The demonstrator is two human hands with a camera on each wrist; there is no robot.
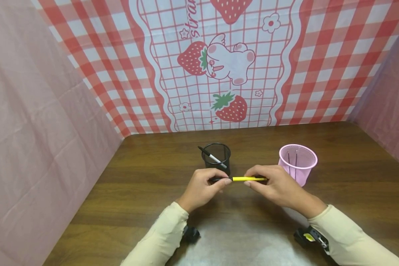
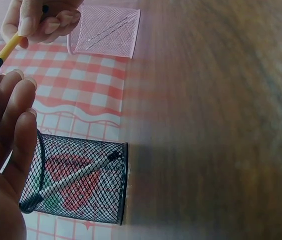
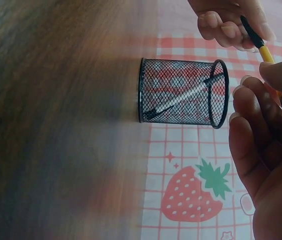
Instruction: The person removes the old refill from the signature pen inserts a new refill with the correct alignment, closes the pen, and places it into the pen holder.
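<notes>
A yellow pen [image 1: 241,178] with a black end lies level between my two hands, above the table. My left hand [image 1: 203,187] pinches the black end with thumb and fingers. On the yellow barrel, my right hand [image 1: 280,186] has its own thumb-and-finger pinch; the barrel's tail shows past the fingertips. Just behind the left hand stands a black mesh pen cup [image 2: 88,210], holding a white marker [image 1: 215,158] with a black cap that leans to the left over the rim.
Behind my right hand is a pink mesh pen cup [image 1: 307,170] with two thin dark sticks inside. Both cups stand upright on the brown wooden table [image 1: 119,207]. A strawberry-print cloth [image 1: 199,99] hangs along the back, and pink cloth [image 1: 46,122] hangs at the sides.
</notes>
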